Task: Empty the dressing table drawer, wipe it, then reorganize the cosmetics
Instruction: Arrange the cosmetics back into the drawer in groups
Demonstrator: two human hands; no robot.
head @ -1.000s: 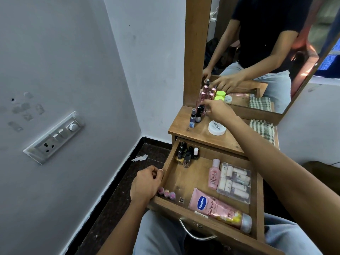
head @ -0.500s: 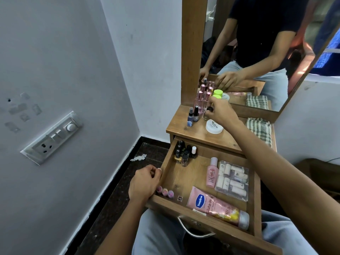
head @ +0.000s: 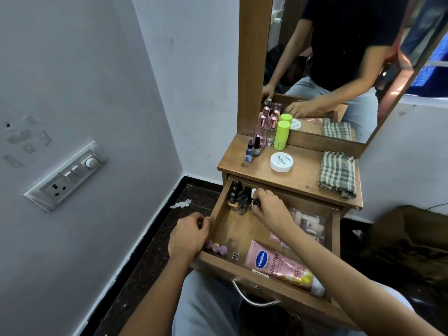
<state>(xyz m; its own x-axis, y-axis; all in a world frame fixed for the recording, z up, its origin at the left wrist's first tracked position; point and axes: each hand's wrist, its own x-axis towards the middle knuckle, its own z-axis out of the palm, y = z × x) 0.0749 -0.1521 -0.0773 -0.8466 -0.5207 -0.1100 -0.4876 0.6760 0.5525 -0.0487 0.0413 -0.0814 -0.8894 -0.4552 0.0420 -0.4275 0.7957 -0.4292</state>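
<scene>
Head camera looks down at a wooden drawer that is pulled out from under the bench. The left hand holds the left side wall of the drawer, with its fingers curled over the edge. The right hand reaches into the back left corner of the drawer. Its fingers are curled round a small dark bottle, right beside a bunch of little nail polish bottles that stand up in that corner. A pink Vaseline tube lies flat along the front wall of the drawer. Three tiny pink-topped things sit in a row in the front left corner, near the left hand. A clear pouch with small pale tubes inside lies on the right side of the drawer, partly hidden by the right arm. A metal handle hangs on the drawer front. On top of the bench, a round white jar sits in the middle. Behind it a green tube stands up, next to some tall pink bottles by the mirror. A small blue bottle and a black-capped bottle stand just in front of the pink ones. A folded checked cloth lies on the right end of the bench. A switch board is on the grey wall to the left.
</scene>
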